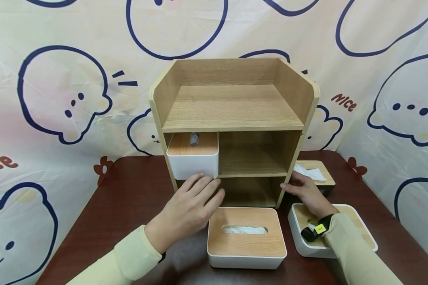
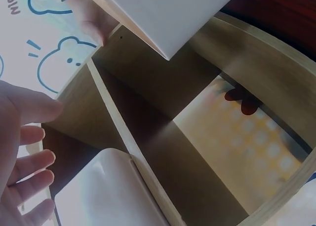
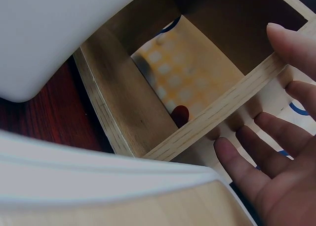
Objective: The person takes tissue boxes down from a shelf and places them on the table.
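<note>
A light wooden desktop shelf (image 1: pixel 231 107) stands on the dark table. A white tissue box (image 1: pixel 194 164) with a wooden lid sits in its middle level at the left, front end jutting out slightly. My left hand (image 1: pixel 194 206) is just below and in front of that box, fingers loosely extended; in the left wrist view the fingers (image 2: pixel 37 179) stand apart from the box. My right hand (image 1: pixel 306 194) holds the shelf's right side panel, with the thumb at its front edge and the fingers (image 3: pixel 276 147) along the outside.
Another white tissue box (image 1: pixel 247 259) with a wooden lid lies in front of the shelf. To the right are a white-rimmed box (image 1: pixel 360 225) under my right wrist and a dark box (image 1: pixel 322 168) with tissue showing. A patterned cloth (image 1: pixel 64 166) hangs behind the table (image 1: pixel 128 198).
</note>
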Action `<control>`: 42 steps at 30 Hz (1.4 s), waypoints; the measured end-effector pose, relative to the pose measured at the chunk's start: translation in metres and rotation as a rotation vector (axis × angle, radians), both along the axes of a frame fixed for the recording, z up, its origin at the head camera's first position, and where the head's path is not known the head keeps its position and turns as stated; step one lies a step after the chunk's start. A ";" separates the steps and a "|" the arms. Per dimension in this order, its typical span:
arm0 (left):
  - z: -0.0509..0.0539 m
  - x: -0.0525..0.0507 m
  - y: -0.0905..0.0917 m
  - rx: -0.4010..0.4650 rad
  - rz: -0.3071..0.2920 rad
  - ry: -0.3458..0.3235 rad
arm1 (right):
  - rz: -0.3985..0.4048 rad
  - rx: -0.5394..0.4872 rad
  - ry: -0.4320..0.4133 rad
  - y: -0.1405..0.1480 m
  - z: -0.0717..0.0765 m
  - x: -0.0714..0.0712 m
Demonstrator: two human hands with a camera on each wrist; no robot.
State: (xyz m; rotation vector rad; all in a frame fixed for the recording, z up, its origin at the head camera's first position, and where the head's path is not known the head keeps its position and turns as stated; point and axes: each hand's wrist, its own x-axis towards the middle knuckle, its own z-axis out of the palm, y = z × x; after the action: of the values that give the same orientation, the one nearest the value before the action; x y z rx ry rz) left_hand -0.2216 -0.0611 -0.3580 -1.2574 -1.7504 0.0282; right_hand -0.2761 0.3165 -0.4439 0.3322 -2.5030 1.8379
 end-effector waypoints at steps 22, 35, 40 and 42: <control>0.007 -0.016 -0.003 0.060 0.101 0.077 | 0.010 -0.004 0.019 -0.002 0.002 -0.004; 0.006 -0.022 -0.004 0.057 0.149 0.060 | -0.003 0.021 0.005 0.000 0.002 0.000; 0.006 -0.024 -0.006 0.031 0.195 0.015 | 0.006 0.014 0.006 0.000 0.002 0.001; 0.007 -0.026 -0.006 0.030 0.203 0.009 | 0.004 0.019 0.004 0.000 0.002 0.001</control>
State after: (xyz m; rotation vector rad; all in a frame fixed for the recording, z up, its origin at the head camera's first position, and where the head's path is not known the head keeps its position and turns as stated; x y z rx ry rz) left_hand -0.2472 -0.0668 -0.3513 -1.0531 -1.8581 0.1245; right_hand -0.2753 0.3162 -0.4422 0.3413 -2.5206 1.8144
